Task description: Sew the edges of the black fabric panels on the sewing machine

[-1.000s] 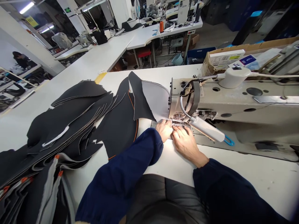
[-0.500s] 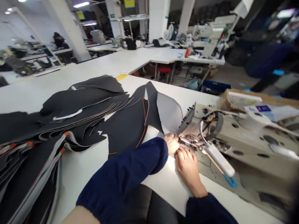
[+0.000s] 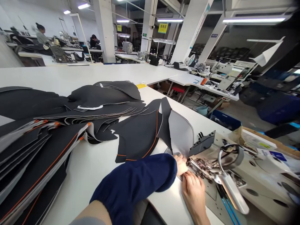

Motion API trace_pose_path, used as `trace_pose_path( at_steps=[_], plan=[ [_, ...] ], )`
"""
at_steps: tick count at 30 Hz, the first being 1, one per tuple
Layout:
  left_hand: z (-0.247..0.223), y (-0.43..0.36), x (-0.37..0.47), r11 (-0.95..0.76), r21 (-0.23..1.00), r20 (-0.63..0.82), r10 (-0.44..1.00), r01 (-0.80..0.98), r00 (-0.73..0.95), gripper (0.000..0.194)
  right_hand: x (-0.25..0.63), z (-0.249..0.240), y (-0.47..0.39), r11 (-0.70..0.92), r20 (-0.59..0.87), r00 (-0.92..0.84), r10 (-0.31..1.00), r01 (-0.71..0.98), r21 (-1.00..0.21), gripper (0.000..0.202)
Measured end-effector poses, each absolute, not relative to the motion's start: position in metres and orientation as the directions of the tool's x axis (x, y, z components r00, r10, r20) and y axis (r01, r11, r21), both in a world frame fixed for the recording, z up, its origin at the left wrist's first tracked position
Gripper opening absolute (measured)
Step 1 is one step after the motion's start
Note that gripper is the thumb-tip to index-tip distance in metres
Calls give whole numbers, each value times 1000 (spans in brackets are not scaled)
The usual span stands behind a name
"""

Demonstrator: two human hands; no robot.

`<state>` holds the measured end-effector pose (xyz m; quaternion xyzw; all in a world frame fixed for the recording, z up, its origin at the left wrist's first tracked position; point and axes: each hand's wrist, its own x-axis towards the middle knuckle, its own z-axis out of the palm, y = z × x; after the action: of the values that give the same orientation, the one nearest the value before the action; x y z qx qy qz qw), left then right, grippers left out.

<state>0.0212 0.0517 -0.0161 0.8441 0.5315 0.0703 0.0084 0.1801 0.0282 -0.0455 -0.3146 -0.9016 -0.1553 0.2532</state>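
Observation:
Beside the needle area of a sewing machine (image 3: pixel 255 165), my left hand (image 3: pixel 181 164) presses its fingers closed on a dark fabric panel (image 3: pixel 138 134). The panel has orange stitching along its curve and a grey underside that shows where it folds up behind the hand. Just nearer to me, my right hand (image 3: pixel 194 187) has its fingers together and bent at the panel's edge; the fingertips and the cloth under them are mostly hidden. Left of the hands, more dark panels (image 3: pixel 105 90) lie stacked and fanned out on the white table (image 3: pixel 86 175).
A small lamp (image 3: pixel 234 192) on a bent neck hangs over the machine bed. Blue-handled tweezers (image 3: pixel 227 203) lie beside it. Behind the machine stands a cardboard box (image 3: pixel 236 132). A bundle of orange-stitched panels (image 3: pixel 47 162) drapes at the left front. Other people work far back.
My view has tilted and swung left, so the table and machine sit lower and farther right. Both hands stay by the needle with the panel. More of the blue handles shows.

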Motion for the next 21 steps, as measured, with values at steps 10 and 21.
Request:
trace_pose_path(
  at_steps=[10, 21],
  plan=[
    [-12, 53, 22, -437, 71, 112, 897, 896, 429, 27, 187, -47, 31, 759, 614, -623, 485, 648, 59, 15],
    [57, -14, -102, 157, 911, -204, 975, 383, 85, 32, 174, -45, 30, 745, 610, -593, 526, 667, 5, 12]
  ],
)
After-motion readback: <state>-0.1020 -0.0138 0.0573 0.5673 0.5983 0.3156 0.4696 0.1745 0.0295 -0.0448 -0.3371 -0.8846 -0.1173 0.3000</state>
